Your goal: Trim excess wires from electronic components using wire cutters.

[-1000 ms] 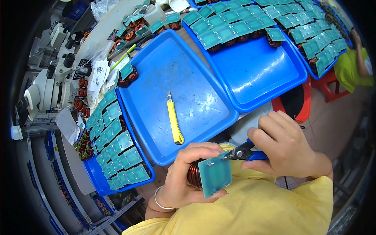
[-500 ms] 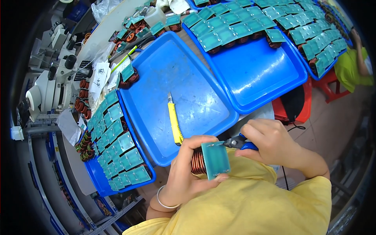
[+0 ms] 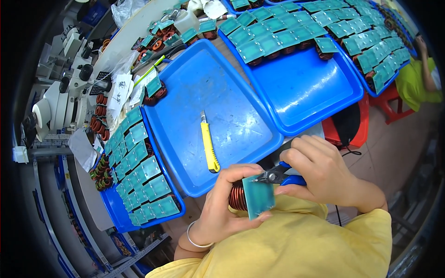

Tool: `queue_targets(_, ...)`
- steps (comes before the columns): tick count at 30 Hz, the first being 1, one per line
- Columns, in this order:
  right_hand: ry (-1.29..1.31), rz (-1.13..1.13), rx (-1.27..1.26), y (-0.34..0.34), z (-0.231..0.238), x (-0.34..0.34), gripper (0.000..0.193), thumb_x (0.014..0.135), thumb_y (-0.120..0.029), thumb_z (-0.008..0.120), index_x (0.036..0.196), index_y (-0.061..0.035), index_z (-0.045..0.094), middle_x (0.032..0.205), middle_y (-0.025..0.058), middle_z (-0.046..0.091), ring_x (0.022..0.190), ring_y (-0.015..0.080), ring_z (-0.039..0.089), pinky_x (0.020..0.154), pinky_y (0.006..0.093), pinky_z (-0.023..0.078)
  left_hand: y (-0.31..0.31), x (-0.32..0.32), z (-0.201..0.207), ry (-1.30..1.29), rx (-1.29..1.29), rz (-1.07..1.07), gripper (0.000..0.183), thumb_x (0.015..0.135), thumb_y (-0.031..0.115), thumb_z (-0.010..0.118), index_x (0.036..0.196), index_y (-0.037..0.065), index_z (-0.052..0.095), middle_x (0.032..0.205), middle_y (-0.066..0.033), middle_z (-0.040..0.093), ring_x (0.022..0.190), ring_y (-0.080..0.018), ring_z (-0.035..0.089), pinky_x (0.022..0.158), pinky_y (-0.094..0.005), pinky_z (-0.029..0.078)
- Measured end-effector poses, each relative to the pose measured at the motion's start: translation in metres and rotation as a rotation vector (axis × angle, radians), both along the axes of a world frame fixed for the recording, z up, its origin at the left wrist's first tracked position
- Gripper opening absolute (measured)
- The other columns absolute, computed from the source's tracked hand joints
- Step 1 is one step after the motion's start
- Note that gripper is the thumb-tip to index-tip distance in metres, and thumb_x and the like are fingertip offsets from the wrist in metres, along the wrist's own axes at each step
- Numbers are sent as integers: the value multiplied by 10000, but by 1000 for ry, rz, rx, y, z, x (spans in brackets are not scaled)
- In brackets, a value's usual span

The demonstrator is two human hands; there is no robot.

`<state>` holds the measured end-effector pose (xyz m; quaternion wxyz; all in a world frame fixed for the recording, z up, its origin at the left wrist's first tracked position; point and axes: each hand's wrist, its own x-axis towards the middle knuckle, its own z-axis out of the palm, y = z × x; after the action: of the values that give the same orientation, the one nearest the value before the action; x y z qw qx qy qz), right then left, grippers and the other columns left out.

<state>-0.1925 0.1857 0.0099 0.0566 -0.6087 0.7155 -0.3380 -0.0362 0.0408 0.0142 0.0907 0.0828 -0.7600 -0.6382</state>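
My left hand point(image 3: 221, 204) grips a copper-wound coil point(image 3: 237, 197) fixed to the back of a green circuit board point(image 3: 259, 198). The board's flat face is turned toward my right, with fingers along its top and bottom edges. Closed round the blue handles of a pair of flush cutters point(image 3: 279, 176), my right hand point(image 3: 317, 171) holds their dark jaws against the board's upper edge. Whether the jaws have a wire between them is too small to tell. A yellow utility knife point(image 3: 209, 146) lies in the blue tray point(image 3: 185, 78) just beyond my left hand.
At left, a blue tray point(image 3: 111, 208) holds rows of board-and-coil pieces. Another tray point(image 3: 315, 99) at back right carries more along its far side. Microscopes point(image 3: 58, 104) stand at far left. Beside a red stool point(image 3: 394, 103), a person in a bright green top point(image 3: 419, 81) is at far right.
The cutters' handles have spread wider, and their jaws have moved slightly left along the board's top edge. The board has tilted a little in my left hand.
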Motion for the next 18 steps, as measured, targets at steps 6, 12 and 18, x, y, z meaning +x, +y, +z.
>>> queue_targets(6, 17, 12, 5, 1, 4, 1, 482, 707, -464, 640, 850, -23, 507, 760, 115, 457, 663, 293, 478, 586, 363, 384, -1, 1, 2, -1, -12, -22, 681, 591, 144, 813, 1113, 9, 397, 1107, -156, 487, 1034, -212, 500, 904, -327, 404)
queue_targets(12, 42, 37, 39, 1, 9, 0, 475, 713, -458, 636, 849, -25, 496, 763, 119, 455, 667, 295, 470, 593, 369, 385, -2, 0, 3, 36, -99, -46, 668, 585, 142, 817, 1103, 15, 414, 1082, -154, 505, 1029, -228, 508, 891, -334, 412)
queue_targets(18, 14, 64, 38, -1, 4, -3, 457, 712, -438, 643, 830, -24, 490, 748, 120, 484, 649, 298, 495, 560, 370, 395, -2, -1, 5, 37, -80, -16, 627, 624, 84, 793, 1133, 7, 436, 1115, -172, 516, 1040, -266, 536, 871, -324, 431)
